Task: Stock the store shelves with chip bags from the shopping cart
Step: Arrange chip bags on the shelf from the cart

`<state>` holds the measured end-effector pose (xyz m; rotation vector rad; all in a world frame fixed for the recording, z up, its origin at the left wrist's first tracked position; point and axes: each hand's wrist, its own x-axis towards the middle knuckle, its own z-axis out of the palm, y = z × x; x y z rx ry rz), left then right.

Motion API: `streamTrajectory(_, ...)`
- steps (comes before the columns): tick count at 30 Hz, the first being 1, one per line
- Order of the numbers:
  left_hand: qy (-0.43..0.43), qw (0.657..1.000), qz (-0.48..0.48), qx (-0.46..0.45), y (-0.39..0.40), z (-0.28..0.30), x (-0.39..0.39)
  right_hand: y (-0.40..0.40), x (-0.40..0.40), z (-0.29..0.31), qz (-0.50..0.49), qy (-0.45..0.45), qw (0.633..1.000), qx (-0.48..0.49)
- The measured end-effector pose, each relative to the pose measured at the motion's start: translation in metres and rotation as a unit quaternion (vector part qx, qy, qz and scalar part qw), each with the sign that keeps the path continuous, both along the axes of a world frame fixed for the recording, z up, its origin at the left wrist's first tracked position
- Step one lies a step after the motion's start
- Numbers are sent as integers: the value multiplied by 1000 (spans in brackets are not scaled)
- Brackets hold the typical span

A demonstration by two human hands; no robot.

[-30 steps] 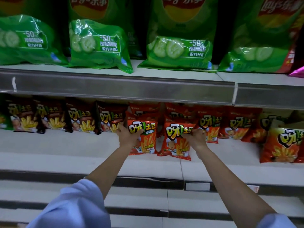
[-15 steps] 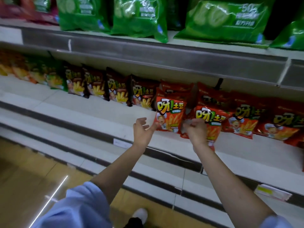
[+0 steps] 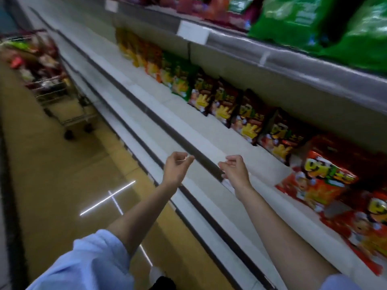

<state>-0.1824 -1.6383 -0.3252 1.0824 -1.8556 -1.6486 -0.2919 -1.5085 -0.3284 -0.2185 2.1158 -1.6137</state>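
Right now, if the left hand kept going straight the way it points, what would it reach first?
The left hand points up the aisle along the shelf edge. The way looks free until the shopping cart farther on, though blur leaves depth unsure.

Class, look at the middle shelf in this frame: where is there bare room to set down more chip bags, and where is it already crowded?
Bare: the front strip of the middle shelf, between its edge and the dark bags at the back, running left from the red bags. Both the left hand and right hand hang empty before it. Crowded: the right end, where red bags reach the edge.
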Motion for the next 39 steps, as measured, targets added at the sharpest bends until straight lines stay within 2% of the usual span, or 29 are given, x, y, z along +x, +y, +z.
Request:
streamTrajectory(9, 31, 978, 205, 34, -182, -22, 116, -225, 81, -12, 207, -14, 978, 9)
streamTrajectory(19, 17, 934, 354, 54, -294, -50, 218, -409, 172, -45, 367, -46, 928, 38)
streamTrajectory(28, -22, 910, 410, 49, -440, -69, 218, -571, 181, -75, 430, -77, 898, 51)
streamTrajectory(39, -35, 916, 399, 36, -659, -41, 165, -799, 122, -44, 403, -125, 907, 15)
